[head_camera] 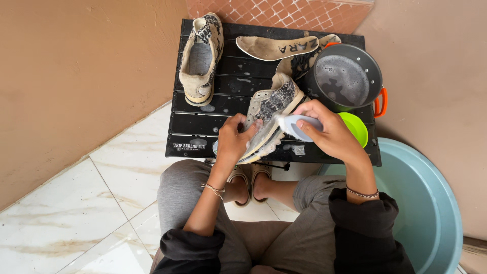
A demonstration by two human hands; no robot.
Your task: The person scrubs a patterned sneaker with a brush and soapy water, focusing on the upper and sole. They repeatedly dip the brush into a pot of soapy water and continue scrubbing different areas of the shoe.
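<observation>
We see the left hand [234, 138] wrapped firmly around the side of a wet, beige and grey knitted sneaker [269, 117], holding it tilted on its edge on the black slatted table [203, 117]. The right hand [332, 132] is closed around a pale grey brush [297, 126], its end touching the sneaker's side. A second beige sneaker [202, 57] stands at the table's far left corner, an insole [276, 47] beside it. A dark pot with orange handles [347, 77] holds soapy water, next to a green bowl [355, 127]. A light blue basin [426, 203] sits on the floor at the right.
</observation>
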